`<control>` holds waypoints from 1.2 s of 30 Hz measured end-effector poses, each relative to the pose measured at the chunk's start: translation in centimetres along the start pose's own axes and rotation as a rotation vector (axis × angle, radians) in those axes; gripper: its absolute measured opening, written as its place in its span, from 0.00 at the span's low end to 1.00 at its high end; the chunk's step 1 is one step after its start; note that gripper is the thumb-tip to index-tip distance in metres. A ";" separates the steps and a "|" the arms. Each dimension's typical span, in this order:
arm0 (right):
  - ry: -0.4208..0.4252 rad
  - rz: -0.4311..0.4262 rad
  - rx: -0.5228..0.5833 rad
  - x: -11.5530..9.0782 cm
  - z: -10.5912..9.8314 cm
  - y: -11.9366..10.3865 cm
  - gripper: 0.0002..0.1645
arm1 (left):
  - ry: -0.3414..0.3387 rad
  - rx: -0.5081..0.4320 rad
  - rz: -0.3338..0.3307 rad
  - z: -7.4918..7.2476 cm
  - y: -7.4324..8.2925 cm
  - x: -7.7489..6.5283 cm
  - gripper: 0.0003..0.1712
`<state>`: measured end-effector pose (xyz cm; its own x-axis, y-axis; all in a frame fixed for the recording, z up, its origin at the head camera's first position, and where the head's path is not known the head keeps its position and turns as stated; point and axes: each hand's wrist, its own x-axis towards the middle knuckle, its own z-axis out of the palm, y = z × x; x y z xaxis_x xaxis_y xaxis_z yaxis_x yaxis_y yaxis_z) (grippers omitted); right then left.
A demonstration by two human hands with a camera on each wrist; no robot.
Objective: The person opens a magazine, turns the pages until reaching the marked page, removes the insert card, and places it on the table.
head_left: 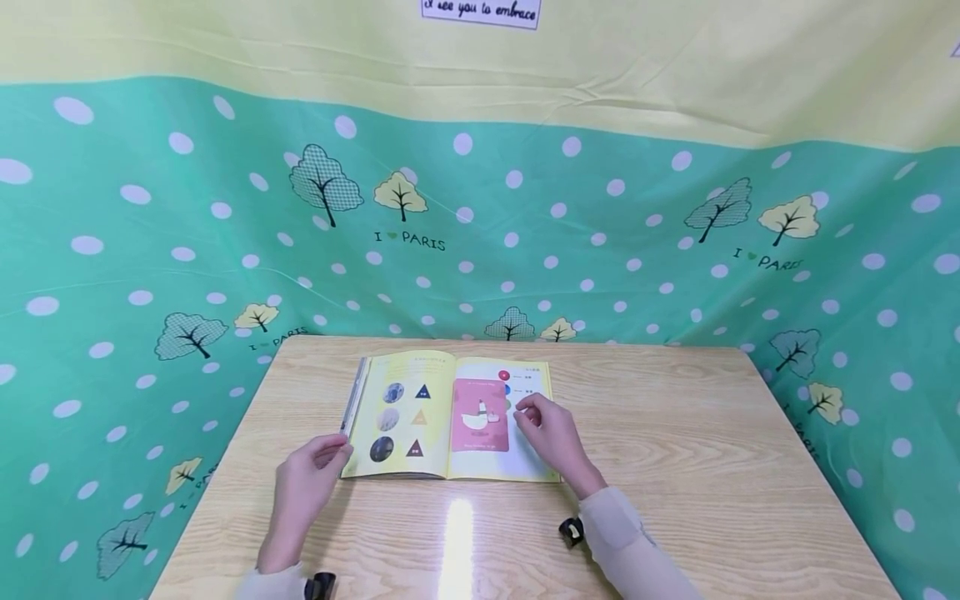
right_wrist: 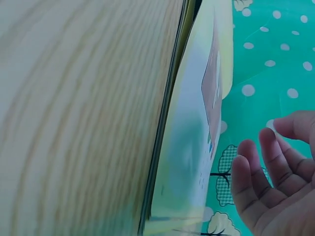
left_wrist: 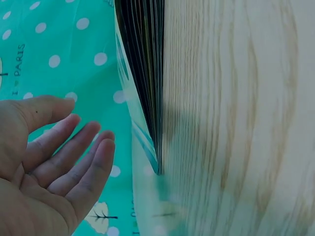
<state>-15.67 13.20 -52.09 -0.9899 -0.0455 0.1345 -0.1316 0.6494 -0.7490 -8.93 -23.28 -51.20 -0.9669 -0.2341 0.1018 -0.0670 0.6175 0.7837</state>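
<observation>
An open picture book (head_left: 437, 429) lies on the table, its left page printed with round photos and triangles. Across the inner part of its right page is a pink card (head_left: 467, 400) with a white bird drawing. My left hand (head_left: 309, 483) is beside the book's lower left corner; in the left wrist view its loosely bent fingers (left_wrist: 64, 157) hold nothing and look apart from the page edges (left_wrist: 147, 78). Over the right page, just right of the card, hovers my right hand (head_left: 557, 437). Its thumb and forefinger come close together, with nothing visible between them.
The wooden table (head_left: 675, 467) extends on both sides of the book. A green dotted curtain (head_left: 420, 283) hangs behind and along the sides. Black bands (head_left: 572, 531) show at both wrists. A bright light reflection (head_left: 456, 550) lies in front of the book.
</observation>
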 end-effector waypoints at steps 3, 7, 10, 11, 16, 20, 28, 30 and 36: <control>-0.006 0.048 0.034 0.3 0.2 0.0 0.03 | -0.008 0.021 0.030 0.3 0.4 -0.1 0.15; -0.036 0.097 0.107 0.7 0.5 0.0 0.04 | -0.014 0.060 0.083 0.7 0.9 -0.2 0.16; -0.079 0.149 0.177 0.9 0.8 0.1 0.05 | -0.023 0.079 0.119 1.0 1.2 -0.2 0.15; -0.096 0.169 0.202 1.0 0.9 0.1 0.05 | -0.025 0.083 0.130 1.1 1.2 -0.2 0.15; -0.160 0.253 0.303 1.5 1.4 0.2 0.09 | -0.024 0.084 0.140 1.5 1.2 -0.2 0.14; -0.177 0.308 0.346 1.9 1.8 0.2 0.11 | -0.027 0.075 0.135 1.7 1.2 -0.2 0.14; -0.183 0.377 0.336 2.2 2.8 0.8 0.10 | -0.023 0.053 0.160 1.7 1.5 -0.2 0.13; -0.182 0.381 0.340 2.3 3.0 0.9 0.10 | -0.016 0.054 0.169 1.8 1.4 -0.2 0.13; -0.186 0.368 0.321 2.6 3.7 1.5 0.07 | -0.020 0.047 0.149 1.9 1.3 -0.1 0.13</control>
<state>-18.67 11.23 -55.29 -0.9625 -0.0110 -0.2709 0.2461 0.3840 -0.8899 -9.39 -21.04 -51.38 -0.9716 -0.1228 0.2025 0.0665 0.6792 0.7310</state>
